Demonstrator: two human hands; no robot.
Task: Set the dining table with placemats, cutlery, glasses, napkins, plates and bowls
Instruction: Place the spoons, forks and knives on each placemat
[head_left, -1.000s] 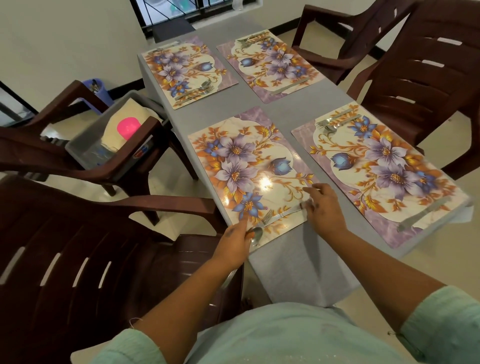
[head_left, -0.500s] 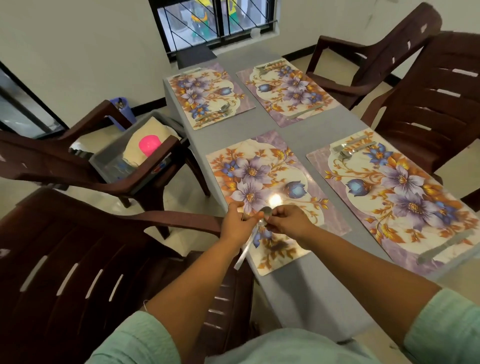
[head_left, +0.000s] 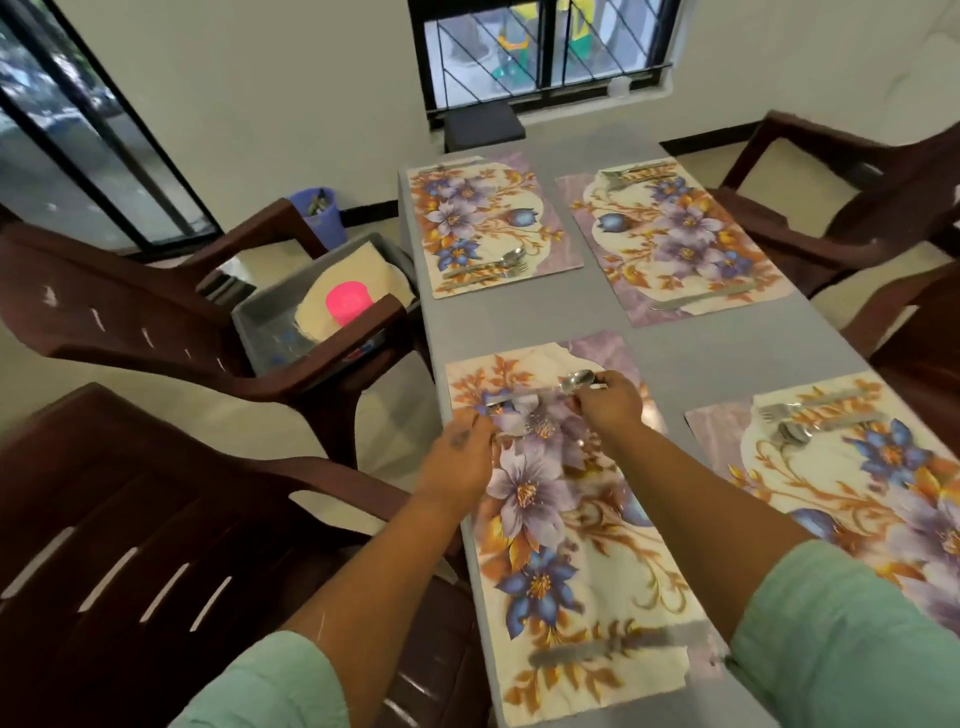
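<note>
Beside the grey table (head_left: 675, 358), a chair (head_left: 156, 312) holds a tub (head_left: 260, 317).

Four placemats lie on the bench (head_left: 675, 358) in two rows of two. The near left placemat (head_left: 561, 545) sits directly below the viewer, with the near right placemat (head_left: 857, 467) beside it. Behind them lie the far left placemat (head_left: 483, 223) and the far right placemat (head_left: 675, 239). Both hands reach over the far end of the near left placemat: the left hand (head_left: 460, 457) at its left edge, the right hand (head_left: 610, 402) to the right, holding a spoon (head_left: 576, 382). A knife (head_left: 618, 647) lies across the near end. Cutlery rests on the other three placemats. Left of the bench, a chair (head_left: 156, 332) holds a tub (head_left: 270, 322).
</note>
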